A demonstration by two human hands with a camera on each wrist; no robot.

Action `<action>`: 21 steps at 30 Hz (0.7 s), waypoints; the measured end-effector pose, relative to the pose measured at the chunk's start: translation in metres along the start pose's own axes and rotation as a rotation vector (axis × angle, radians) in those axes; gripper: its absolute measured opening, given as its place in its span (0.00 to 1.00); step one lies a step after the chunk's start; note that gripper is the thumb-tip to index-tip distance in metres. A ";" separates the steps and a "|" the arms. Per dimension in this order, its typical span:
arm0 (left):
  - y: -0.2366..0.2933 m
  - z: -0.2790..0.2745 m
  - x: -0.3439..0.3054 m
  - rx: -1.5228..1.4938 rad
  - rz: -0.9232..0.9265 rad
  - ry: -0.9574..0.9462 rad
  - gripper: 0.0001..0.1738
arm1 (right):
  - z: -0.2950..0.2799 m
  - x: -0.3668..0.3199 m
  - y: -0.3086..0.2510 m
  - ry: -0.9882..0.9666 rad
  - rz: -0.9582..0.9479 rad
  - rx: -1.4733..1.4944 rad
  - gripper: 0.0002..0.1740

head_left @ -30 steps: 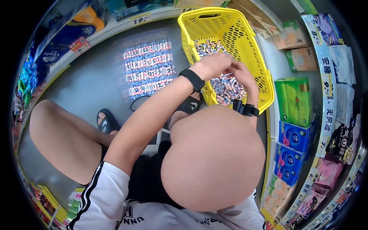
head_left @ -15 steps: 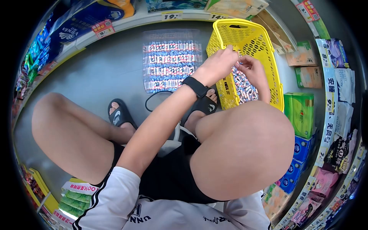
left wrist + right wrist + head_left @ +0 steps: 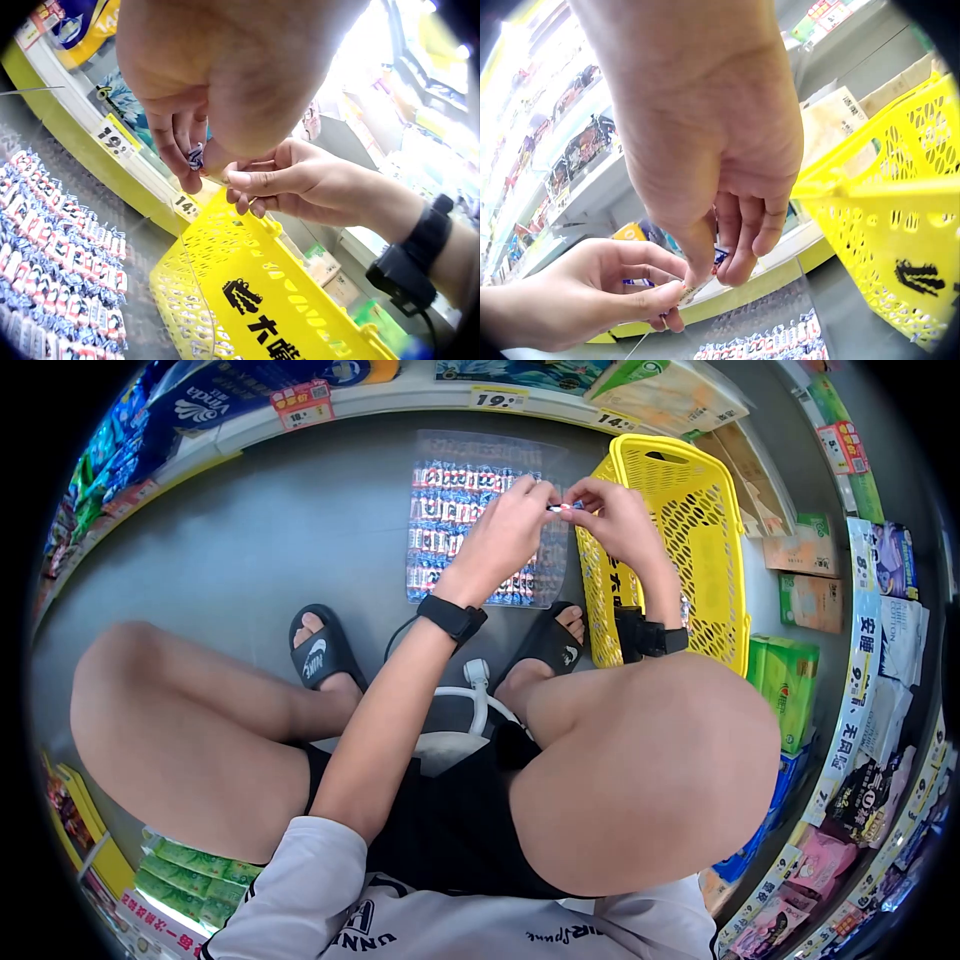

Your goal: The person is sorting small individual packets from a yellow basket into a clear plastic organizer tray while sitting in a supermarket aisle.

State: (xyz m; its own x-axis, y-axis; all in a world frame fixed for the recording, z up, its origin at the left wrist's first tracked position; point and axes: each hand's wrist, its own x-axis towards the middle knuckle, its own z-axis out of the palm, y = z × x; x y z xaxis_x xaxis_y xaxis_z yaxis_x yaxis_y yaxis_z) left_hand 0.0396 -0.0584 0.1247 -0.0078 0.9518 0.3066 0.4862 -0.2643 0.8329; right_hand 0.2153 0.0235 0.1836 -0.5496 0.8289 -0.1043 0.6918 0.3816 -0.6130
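Observation:
Between the two hands, a small wrapped candy (image 3: 567, 507) is pinched above the right side of a clear sheet or case (image 3: 545, 455). My left hand (image 3: 505, 538) grips its left end, and my right hand (image 3: 618, 525) pinches the other end by the basket's left rim. The right wrist view shows the candy (image 3: 690, 291) at the fingertips of my left hand (image 3: 592, 294) and right hand (image 3: 712, 142). In the left wrist view, a blue-and-white wrapper (image 3: 196, 156) shows at the left hand's fingers. Rows of wrapped candies (image 3: 430, 510) lie on the clear sheet.
A yellow perforated basket (image 3: 700, 550) stands on the right, with loose candies (image 3: 199, 311) inside. Shelves with green packs (image 3: 785, 680) line the right side; another shelf edge (image 3: 400, 405) runs along the back. Feet in black sandals (image 3: 325, 648) rest on the floor (image 3: 220, 550).
Both hands have moved from over the basket leftward to the clear sheet, where a candy now shows between them. The head view has shifted, with the basket lower and further right.

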 end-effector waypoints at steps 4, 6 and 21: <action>-0.021 -0.002 -0.014 0.008 -0.088 0.072 0.11 | 0.036 0.024 0.005 -0.029 -0.086 -0.059 0.11; -0.031 0.001 -0.024 0.038 -0.203 0.086 0.12 | 0.049 0.035 0.002 -0.082 -0.102 -0.124 0.11; -0.073 0.029 -0.064 0.203 -0.440 0.291 0.10 | 0.148 0.070 0.024 -0.238 -0.055 0.083 0.14</action>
State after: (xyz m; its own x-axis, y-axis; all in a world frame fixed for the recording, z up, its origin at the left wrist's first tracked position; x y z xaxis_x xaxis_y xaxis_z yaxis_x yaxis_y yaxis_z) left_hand 0.0305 -0.0960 0.0309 -0.4744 0.8758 0.0887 0.5406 0.2103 0.8145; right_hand 0.1243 0.0299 0.0463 -0.6869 0.6843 -0.2448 0.6226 0.3802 -0.6840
